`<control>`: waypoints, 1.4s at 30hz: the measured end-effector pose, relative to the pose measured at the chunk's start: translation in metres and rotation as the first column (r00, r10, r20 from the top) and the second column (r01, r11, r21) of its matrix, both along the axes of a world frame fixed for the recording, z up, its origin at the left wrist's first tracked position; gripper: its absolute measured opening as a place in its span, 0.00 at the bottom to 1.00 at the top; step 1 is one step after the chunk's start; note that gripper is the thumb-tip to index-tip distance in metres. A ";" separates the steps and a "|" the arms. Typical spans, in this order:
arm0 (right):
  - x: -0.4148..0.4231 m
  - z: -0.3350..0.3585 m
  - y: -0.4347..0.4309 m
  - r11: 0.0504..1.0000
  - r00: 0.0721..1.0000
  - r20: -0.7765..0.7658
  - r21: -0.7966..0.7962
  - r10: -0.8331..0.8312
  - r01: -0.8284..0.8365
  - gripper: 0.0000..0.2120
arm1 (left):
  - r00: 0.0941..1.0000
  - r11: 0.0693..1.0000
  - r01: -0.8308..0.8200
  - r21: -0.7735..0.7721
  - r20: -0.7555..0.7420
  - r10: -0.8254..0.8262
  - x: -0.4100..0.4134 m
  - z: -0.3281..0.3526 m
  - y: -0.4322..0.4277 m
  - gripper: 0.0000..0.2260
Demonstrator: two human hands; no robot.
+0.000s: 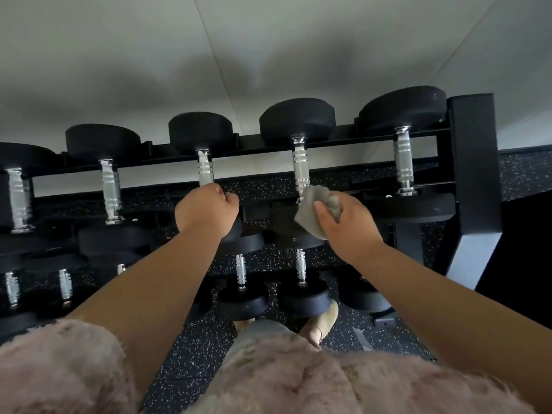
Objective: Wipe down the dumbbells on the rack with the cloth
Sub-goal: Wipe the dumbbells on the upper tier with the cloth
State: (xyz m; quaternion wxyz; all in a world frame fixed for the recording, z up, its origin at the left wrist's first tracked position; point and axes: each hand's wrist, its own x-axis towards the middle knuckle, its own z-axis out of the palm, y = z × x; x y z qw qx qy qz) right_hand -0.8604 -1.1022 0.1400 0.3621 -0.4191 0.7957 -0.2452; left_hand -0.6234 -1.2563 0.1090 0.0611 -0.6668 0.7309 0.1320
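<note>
Floor: black rubber flooring (191,354) flecked with white is running under the rack and out toward the camera.
Wall: a pale wall (268,55) is filling the upper half, with soft shadows lying behind the weights.
Rack: a black rack (475,162) is carrying five dumbbells on its top tier, chrome handles pointing toward the camera; the frame edge is cutting off its left end.
Left hand: the left hand (206,210) is curling tightly round the near end of the handle of the middle dumbbell (205,167), covering that part; the wrist is hiding most of the near head.
Right hand: the right hand (343,225) is pinching a bunched grey cloth (313,204) between thumb and fingers.
Cloth: it is touching the near end of the handle of the fourth dumbbell (300,165), hiding the collar there.
Lower tier: smaller dumbbells (242,276) are sitting below, several disappearing behind the forearms; the dark ones at left are blurring together.
Foreground: a fuzzy pink garment (74,369) is covering the bottom edge.
</note>
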 end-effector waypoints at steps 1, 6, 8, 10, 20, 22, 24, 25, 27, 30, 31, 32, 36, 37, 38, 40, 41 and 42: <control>-0.006 -0.001 -0.003 0.995 0.995 0.045 0.051 -0.086 0.083 0.15 | 1.000 1.000 0.003 -0.009 -0.007 -0.003 0.000 0.000 0.000 0.14; -0.005 -0.003 -0.015 0.990 0.993 -0.045 0.078 -0.113 0.116 0.17 | 0.998 0.999 -0.010 -0.044 -0.059 0.008 0.003 -0.004 0.000 0.13; 0.011 -0.002 -0.014 0.999 0.995 -0.102 -0.035 -0.012 0.009 0.14 | 0.998 0.998 -0.012 -0.055 -0.063 0.008 0.004 -0.005 0.000 0.13; 0.019 -0.003 -0.013 0.993 0.992 -0.127 -0.115 0.008 -0.022 0.13 | 0.998 0.998 -0.014 -0.063 -0.068 0.010 0.005 -0.006 0.001 0.13; -0.013 -0.001 -0.021 0.983 0.986 0.065 0.115 -0.154 0.146 0.16 | 0.995 0.998 -0.019 -0.068 -0.099 0.012 0.008 -0.006 0.000 0.12; 0.003 0.005 -0.021 0.998 0.998 -0.019 0.041 -0.052 0.053 0.14 | 0.995 0.998 -0.014 -0.066 -0.099 0.008 0.008 -0.007 0.000 0.12; 0.018 0.008 -0.020 0.995 0.987 -0.147 -0.060 0.066 -0.076 0.11 | 0.995 0.998 -0.012 -0.067 -0.100 0.006 0.008 -0.008 0.000 0.12; 0.022 0.007 -0.020 0.989 0.976 -0.193 -0.090 0.101 -0.120 0.11 | 0.995 0.997 -0.013 -0.070 -0.103 0.005 0.008 -0.008 0.000 0.12; 0.018 0.005 -0.021 0.980 0.966 -0.209 -0.094 0.151 -0.173 0.12 | 0.994 0.997 -0.014 -0.071 -0.105 0.006 0.009 -0.008 0.001 0.12; -0.004 0.002 -0.018 0.992 0.990 -0.072 -0.009 0.125 -0.126 0.14 | 0.994 0.998 -0.012 -0.067 -0.105 0.005 0.009 -0.008 0.000 0.12; -0.012 0.001 -0.017 0.998 0.998 -0.013 0.040 0.057 -0.056 0.15 | 0.995 0.998 -0.010 -0.064 -0.101 0.003 0.009 -0.007 0.000 0.12; -0.018 -0.001 -0.018 0.995 1.000 0.018 0.099 -0.020 0.018 0.17 | 0.995 0.998 -0.011 -0.060 -0.096 0.005 0.008 -0.007 0.000 0.12; -0.020 -0.007 -0.030 0.967 0.986 -0.017 0.194 -0.164 0.164 0.18 | 0.996 0.998 -0.017 -0.060 -0.090 0.011 0.009 -0.008 -0.001 0.12; -0.013 -0.006 -0.032 0.974 0.988 -0.022 0.163 -0.155 0.157 0.18 | 0.996 0.998 -0.016 -0.062 -0.092 0.010 0.009 -0.008 -0.001 0.12; -0.004 -0.004 -0.032 0.985 0.991 -0.036 0.117 -0.126 0.130 0.16 | 0.996 0.998 -0.015 -0.063 -0.093 0.009 0.009 -0.008 -0.001 0.12; 0.014 0.000 -0.029 0.999 0.993 -0.112 -0.015 -0.032 0.031 0.15 | 0.995 0.998 -0.016 -0.069 -0.097 0.010 0.009 -0.008 0.000 0.12; 0.020 0.001 -0.026 0.996 0.987 -0.158 -0.084 0.022 -0.035 0.15 | 0.995 0.997 -0.018 -0.072 -0.097 0.011 0.008 -0.008 0.000 0.12; 0.023 0.000 -0.022 0.984 0.979 -0.190 -0.143 0.077 -0.105 0.15 | 0.995 0.997 -0.018 -0.074 -0.095 0.011 0.008 -0.007 0.000 0.12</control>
